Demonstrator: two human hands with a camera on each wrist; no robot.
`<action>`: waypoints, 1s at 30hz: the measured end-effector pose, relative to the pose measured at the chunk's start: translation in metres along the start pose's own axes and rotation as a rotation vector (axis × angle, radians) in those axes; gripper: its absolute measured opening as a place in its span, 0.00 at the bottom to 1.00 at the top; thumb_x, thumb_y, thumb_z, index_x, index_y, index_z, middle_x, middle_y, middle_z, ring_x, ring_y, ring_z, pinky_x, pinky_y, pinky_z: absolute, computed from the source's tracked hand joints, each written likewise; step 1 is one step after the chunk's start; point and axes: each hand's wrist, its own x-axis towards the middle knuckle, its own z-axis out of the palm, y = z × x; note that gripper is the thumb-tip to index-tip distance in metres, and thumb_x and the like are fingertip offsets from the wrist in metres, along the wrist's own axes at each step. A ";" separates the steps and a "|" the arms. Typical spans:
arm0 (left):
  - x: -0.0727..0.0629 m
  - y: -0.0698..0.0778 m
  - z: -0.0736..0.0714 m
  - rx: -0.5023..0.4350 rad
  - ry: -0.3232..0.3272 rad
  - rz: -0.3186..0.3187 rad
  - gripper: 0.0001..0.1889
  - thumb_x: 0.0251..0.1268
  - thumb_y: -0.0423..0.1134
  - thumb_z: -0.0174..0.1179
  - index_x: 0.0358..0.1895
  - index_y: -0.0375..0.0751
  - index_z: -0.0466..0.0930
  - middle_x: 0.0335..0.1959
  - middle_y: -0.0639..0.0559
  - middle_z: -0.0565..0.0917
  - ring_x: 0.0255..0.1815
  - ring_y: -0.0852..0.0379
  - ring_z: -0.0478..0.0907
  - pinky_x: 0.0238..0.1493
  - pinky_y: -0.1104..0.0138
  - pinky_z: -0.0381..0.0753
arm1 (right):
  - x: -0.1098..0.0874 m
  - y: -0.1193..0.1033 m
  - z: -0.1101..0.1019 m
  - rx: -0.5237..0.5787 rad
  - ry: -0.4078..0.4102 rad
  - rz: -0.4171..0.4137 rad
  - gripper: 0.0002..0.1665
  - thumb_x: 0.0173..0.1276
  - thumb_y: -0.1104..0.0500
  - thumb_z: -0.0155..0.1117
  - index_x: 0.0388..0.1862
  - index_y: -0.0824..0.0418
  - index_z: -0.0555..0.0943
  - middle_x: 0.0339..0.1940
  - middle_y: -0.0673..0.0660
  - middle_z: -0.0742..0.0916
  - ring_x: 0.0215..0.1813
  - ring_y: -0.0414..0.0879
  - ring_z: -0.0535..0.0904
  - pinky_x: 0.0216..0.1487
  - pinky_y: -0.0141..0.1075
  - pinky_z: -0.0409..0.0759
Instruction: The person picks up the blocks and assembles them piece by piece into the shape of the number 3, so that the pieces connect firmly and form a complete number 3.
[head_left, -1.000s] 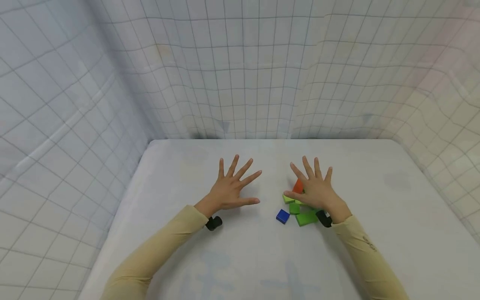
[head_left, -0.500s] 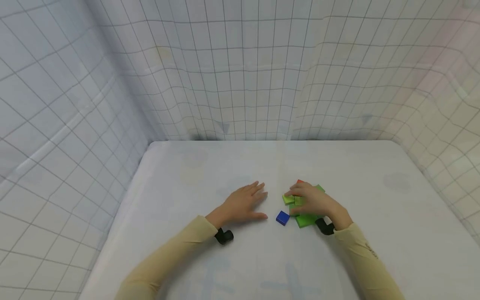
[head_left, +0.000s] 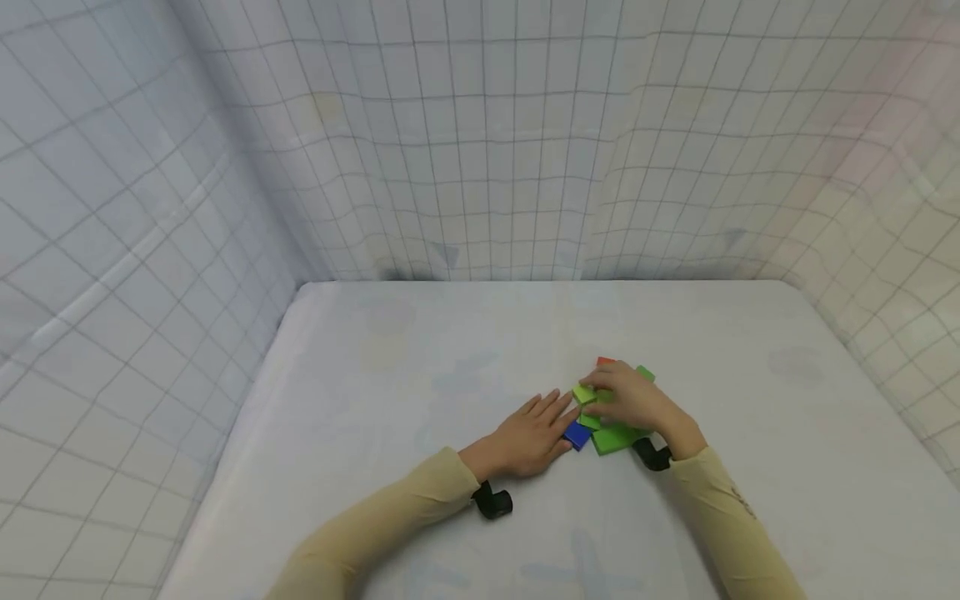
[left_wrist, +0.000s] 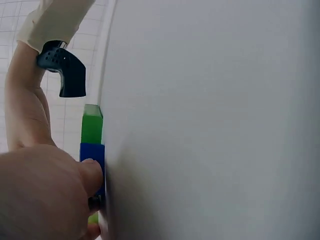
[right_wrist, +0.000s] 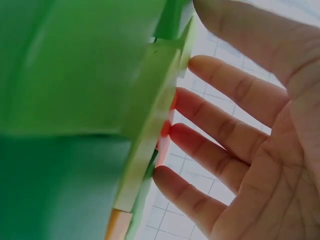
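Note:
My left hand [head_left: 528,437] lies low on the white table with its fingers extended, pressing against a flat blue block [head_left: 577,436]. In the left wrist view, the thumb touches the blue block [left_wrist: 93,150], beside a green block [left_wrist: 92,129]. My right hand [head_left: 636,402] rests over a cluster of flat blocks: a yellow-green block [head_left: 583,393], a green block [head_left: 613,440] and a red-orange block [head_left: 605,361] show around it. Seen from the right wrist, its slightly bent fingers [right_wrist: 225,85] are spread, fingertips on the blocks. Parts of the cluster are hidden under that hand.
The white table [head_left: 420,342] has a straight back edge and rounded corners. White grid-patterned curtains [head_left: 480,167] hang behind it and on both sides. Black wrist cameras [head_left: 492,502] sit under both wrists, close to the tabletop.
Both hands have come down from a raised, spread pose. My left hand has moved right and pushed the blue block rightward against the cluster; my right hand has settled onto the blocks.

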 end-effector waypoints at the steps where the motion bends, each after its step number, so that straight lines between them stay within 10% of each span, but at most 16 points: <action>1: 0.002 0.001 0.000 0.012 0.015 0.002 0.29 0.78 0.53 0.31 0.76 0.46 0.45 0.76 0.47 0.44 0.75 0.50 0.39 0.70 0.58 0.42 | -0.001 0.000 -0.001 0.006 -0.006 0.010 0.26 0.59 0.53 0.72 0.53 0.65 0.81 0.51 0.57 0.83 0.56 0.57 0.73 0.55 0.51 0.68; 6: 0.010 -0.005 0.002 -0.012 0.109 0.024 0.30 0.75 0.57 0.38 0.73 0.46 0.57 0.74 0.47 0.55 0.73 0.51 0.48 0.68 0.60 0.51 | -0.005 0.002 -0.008 0.021 -0.017 0.109 0.29 0.59 0.52 0.72 0.57 0.64 0.79 0.56 0.60 0.80 0.60 0.59 0.69 0.57 0.54 0.66; 12: 0.010 -0.031 0.008 -0.312 0.266 0.008 0.24 0.71 0.55 0.49 0.63 0.48 0.74 0.66 0.51 0.69 0.68 0.55 0.61 0.64 0.62 0.60 | -0.009 0.003 -0.010 -0.142 0.059 0.254 0.26 0.60 0.52 0.70 0.51 0.70 0.80 0.49 0.66 0.81 0.52 0.63 0.74 0.50 0.55 0.71; 20: 0.001 -0.065 0.015 -0.566 0.449 -0.142 0.14 0.70 0.44 0.55 0.55 0.46 0.80 0.54 0.54 0.78 0.57 0.56 0.71 0.59 0.62 0.66 | 0.005 0.000 -0.008 -0.315 0.014 0.211 0.27 0.65 0.50 0.65 0.55 0.67 0.79 0.49 0.65 0.82 0.52 0.62 0.74 0.46 0.55 0.73; 30: -0.004 -0.091 0.021 -0.678 0.561 -0.239 0.12 0.68 0.39 0.58 0.51 0.43 0.82 0.46 0.54 0.80 0.44 0.59 0.74 0.46 0.65 0.71 | 0.053 -0.004 -0.012 -0.252 -0.175 0.220 0.31 0.68 0.44 0.60 0.63 0.60 0.75 0.52 0.64 0.81 0.51 0.60 0.74 0.46 0.53 0.72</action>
